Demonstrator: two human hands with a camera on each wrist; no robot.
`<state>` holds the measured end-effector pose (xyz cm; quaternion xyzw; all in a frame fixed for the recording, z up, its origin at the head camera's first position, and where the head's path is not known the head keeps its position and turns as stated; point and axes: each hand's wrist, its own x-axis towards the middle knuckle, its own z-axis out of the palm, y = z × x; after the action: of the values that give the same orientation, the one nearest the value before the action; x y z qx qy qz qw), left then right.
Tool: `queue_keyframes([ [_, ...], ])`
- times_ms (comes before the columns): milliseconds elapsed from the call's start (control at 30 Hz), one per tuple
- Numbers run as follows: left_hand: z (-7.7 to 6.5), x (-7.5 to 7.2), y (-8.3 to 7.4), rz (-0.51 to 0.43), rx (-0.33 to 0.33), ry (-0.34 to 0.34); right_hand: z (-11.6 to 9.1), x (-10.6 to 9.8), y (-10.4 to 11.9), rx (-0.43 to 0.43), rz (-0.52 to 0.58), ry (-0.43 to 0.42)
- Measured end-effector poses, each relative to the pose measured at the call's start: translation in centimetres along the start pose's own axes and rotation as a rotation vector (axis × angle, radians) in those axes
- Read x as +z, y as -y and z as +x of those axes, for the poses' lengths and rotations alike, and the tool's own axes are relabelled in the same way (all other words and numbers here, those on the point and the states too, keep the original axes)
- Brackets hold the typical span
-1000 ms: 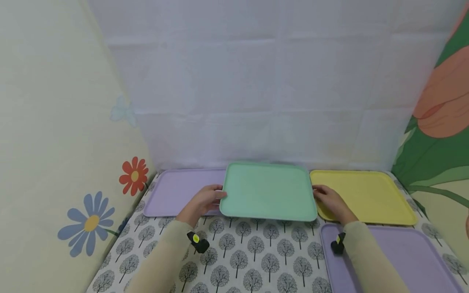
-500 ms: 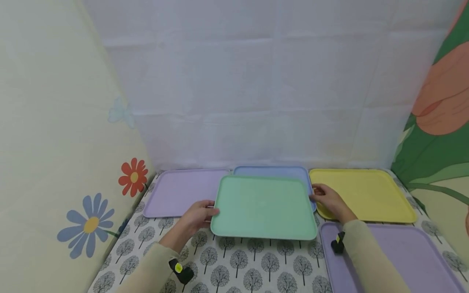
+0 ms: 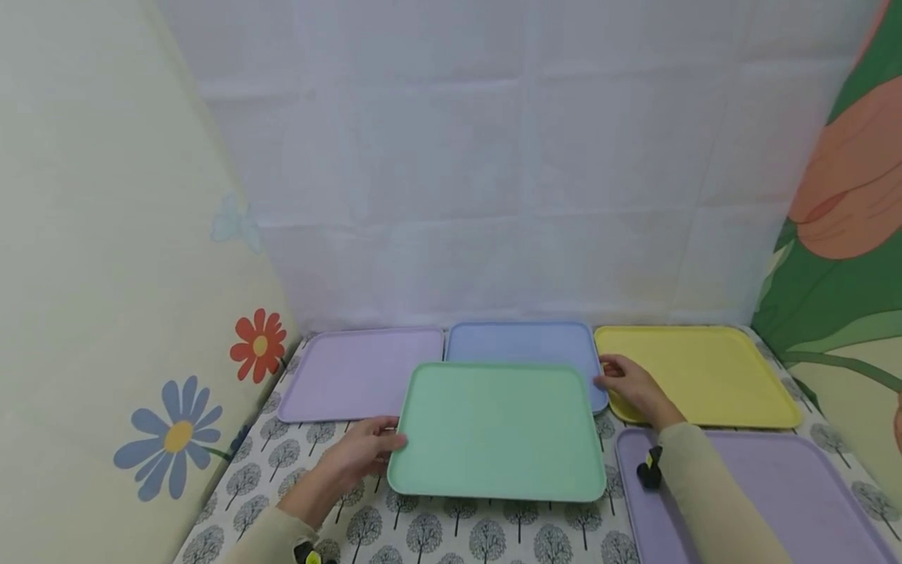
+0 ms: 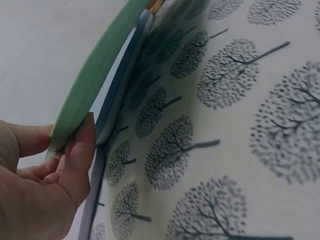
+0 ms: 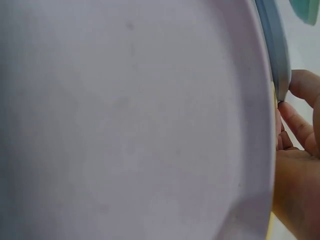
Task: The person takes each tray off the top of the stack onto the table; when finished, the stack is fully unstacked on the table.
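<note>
A green tray (image 3: 496, 431) is raised over the tree-print cloth, and my left hand (image 3: 355, 454) pinches its left edge. In the left wrist view, thumb and fingers clasp the rim of the green tray (image 4: 95, 75). Behind and partly beneath it lies a blue tray (image 3: 521, 342), its front covered by the green one. My right hand (image 3: 634, 388) is at the blue tray's right edge. The right wrist view has that hand's thumb and fingers (image 5: 296, 120) pinching the corner of the blue tray (image 5: 280, 45), with the green tray (image 5: 306, 7) apart from it.
A purple tray (image 3: 362, 372) lies at the back left and a yellow tray (image 3: 705, 376) at the back right. Another purple tray (image 3: 775, 493) sits at the front right, under my right forearm. A white sheet (image 3: 493, 172) hangs behind the table.
The green tray has come toward me and slightly left with my left hand, uncovering the blue tray behind it. My right hand has stayed nearly in place by the blue tray's edge.
</note>
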<state>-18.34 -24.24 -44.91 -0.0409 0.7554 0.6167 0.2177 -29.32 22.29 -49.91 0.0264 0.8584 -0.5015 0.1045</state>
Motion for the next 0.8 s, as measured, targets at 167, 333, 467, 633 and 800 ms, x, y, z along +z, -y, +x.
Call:
queue_keyframes([
  [167, -1.0, -0.3, 0.8, -0.028, 0.011, 0.09, 0.1, 0.0, 0.0, 0.011, -0.003, 0.002],
  [333, -2.1, 0.2, 1.6, -0.058, 0.026, 0.143, 0.0, 0.1, 0.1, 0.013, -0.013, 0.005],
  [467, -2.7, 0.8, 2.3, -0.096, -0.007, 0.177, 0.0, 0.1, 0.0, 0.021, -0.019, 0.007],
  [633, -3.5, 1.3, 3.2, -0.094, -0.034, 0.185, 0.0, 0.2, 0.2, 0.035, -0.024, 0.003],
  [800, -3.9, 1.9, 3.7, -0.145, -0.059, 0.209, 0.0, 0.1, 0.2, 0.05, -0.025, 0.006],
])
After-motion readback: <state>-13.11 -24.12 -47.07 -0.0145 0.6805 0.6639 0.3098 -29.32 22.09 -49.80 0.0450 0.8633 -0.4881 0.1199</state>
